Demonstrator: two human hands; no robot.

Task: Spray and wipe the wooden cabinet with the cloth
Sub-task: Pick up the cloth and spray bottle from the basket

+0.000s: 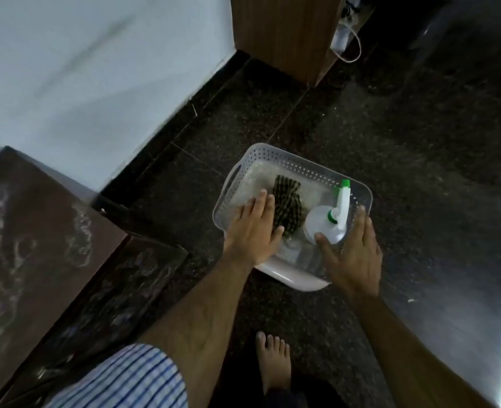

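Plainly the job has barely begun: nothing has been picked up, and both spraying and wiping are still ahead, as far as this view shows.

At far left stands a dark, glossy furniture top (28, 231) with pale swirls on it; whether those are reflections, inlay or smears I cannot tell through the blur. Further along, the left hand (253, 231) reaches down into a pale perforated basket (272, 156) that sits on the dark speckled floor (420, 142). Its fingers are straight and held close together, the thumb out to the side touching the edge of the cloth (287, 207); it grips nothing. The cloth is a dark checked or striped rag, crumpled in the middle of the basket.

Just beside the cloth stands the spray bottle (324, 225), white and round-bodied, with a green collar and a green nozzle tip, upright in the right-hand part of the basket. The right hand (352, 254) is cupped around it, thumb on the near side of the body and fingers loosely extended along the far side, not yet closed on it. I judge this as the reach before lifting both tools.

The wooden cabinet (284, 33) is at the top of the view, well apart from the basket, a brown grained panel against the wall; its surface looks dry and untouched. A bare foot (274, 363) stands below.
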